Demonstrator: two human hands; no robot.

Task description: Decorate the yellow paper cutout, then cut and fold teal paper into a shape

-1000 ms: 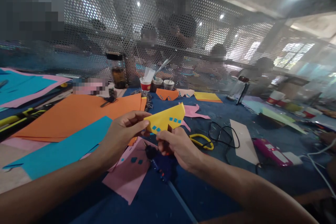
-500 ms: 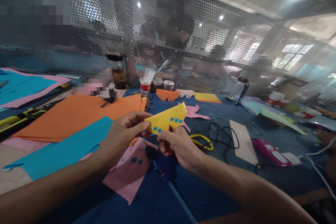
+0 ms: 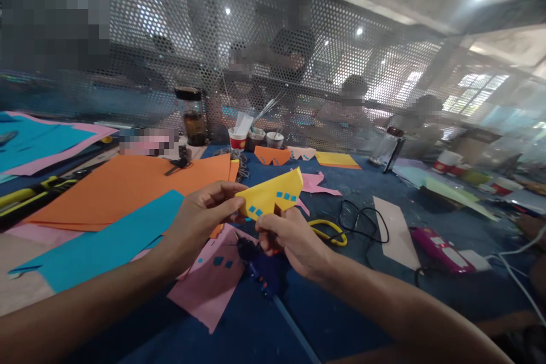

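Thumb (image 3: 272,222) of the right hand (image 3: 294,239) partly hides the yellow paper (image 3: 265,194).

Two hands (image 3: 209,207), one glue gun (image 3: 261,270), three blue-squared cutouts (image 3: 265,193)

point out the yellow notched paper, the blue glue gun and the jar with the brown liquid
Yellow notched paper (image 3: 269,191): head view, on its plain face above the blue squares
Blue glue gun (image 3: 265,270): head view, on its body
Jar (image 3: 194,119): head view, on its side below the dark lid
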